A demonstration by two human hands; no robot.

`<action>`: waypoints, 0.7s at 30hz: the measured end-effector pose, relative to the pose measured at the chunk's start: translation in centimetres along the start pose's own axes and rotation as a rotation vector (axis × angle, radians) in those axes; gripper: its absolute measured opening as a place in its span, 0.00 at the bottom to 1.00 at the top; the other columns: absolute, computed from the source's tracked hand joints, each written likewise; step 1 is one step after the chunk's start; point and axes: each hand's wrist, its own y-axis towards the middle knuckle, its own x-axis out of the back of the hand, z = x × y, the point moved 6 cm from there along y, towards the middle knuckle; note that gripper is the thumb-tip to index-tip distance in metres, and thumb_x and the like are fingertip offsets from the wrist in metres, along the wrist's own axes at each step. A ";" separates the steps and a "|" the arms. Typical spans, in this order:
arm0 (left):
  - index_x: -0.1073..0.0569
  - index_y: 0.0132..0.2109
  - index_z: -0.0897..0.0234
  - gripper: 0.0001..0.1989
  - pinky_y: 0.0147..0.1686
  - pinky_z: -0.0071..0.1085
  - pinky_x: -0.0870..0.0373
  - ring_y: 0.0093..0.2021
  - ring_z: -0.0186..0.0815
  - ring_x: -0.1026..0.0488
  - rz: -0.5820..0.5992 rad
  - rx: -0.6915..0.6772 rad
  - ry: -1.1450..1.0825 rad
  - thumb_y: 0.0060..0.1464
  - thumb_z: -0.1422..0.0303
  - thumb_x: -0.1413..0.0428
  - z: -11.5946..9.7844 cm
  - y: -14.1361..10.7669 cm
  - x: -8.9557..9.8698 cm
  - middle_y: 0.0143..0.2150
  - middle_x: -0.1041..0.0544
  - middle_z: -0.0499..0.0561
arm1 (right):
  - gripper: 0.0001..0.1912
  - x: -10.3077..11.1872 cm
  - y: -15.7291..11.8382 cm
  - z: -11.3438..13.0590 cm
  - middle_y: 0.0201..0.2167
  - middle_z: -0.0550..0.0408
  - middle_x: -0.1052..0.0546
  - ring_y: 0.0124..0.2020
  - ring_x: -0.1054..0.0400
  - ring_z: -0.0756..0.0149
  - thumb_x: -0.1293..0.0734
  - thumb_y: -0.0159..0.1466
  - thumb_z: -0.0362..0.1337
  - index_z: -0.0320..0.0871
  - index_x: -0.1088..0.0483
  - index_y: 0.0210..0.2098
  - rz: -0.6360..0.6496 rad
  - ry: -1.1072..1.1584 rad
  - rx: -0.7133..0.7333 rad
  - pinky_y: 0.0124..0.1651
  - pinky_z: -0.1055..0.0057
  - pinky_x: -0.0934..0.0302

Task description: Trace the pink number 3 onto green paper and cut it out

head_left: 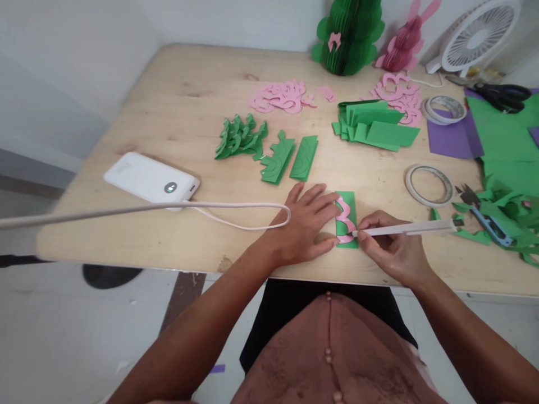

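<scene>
My right hand [391, 249] pinches a white pen [408, 228], its tip at the edge of a pink paper cutout [346, 210]. That cutout lies flat on a green paper strip [352, 199]. With fingers spread, my left hand [305, 224] rests on the table, its fingertips touching the left edge of the cutout and strip. Just beyond are two folded green pieces with drawn curves: one partly cut piece [280, 157] and one whole piece [304, 158].
A white power bank [151, 178] with a cable lies left. Green cutouts [242, 137], pink cutouts [282, 96] and folded green strips [374, 126] lie farther back. At right are a tape roll [430, 185], a blue cutter [490, 224], black-handled pliers [501, 95] and a fan [480, 39].
</scene>
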 end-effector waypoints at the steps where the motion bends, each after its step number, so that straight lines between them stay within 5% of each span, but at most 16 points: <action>1: 0.31 0.55 0.61 0.21 0.66 0.52 0.57 0.68 0.50 0.47 0.000 -0.001 0.000 0.58 0.56 0.47 0.0 0.0 0.0 0.65 0.35 0.53 | 0.02 0.0 0.0 0.0 0.24 0.58 0.27 0.22 0.35 0.73 0.33 0.59 0.30 0.43 0.31 0.30 0.000 -0.005 0.001 0.22 0.78 0.43; 21: 0.32 0.55 0.61 0.22 0.66 0.53 0.57 0.68 0.50 0.47 0.001 -0.006 0.005 0.57 0.56 0.46 0.0 0.0 -0.1 0.65 0.35 0.52 | 0.02 0.0 0.0 -0.1 0.24 0.58 0.26 0.23 0.34 0.71 0.33 0.59 0.31 0.44 0.30 0.30 0.006 -0.006 -0.007 0.23 0.75 0.41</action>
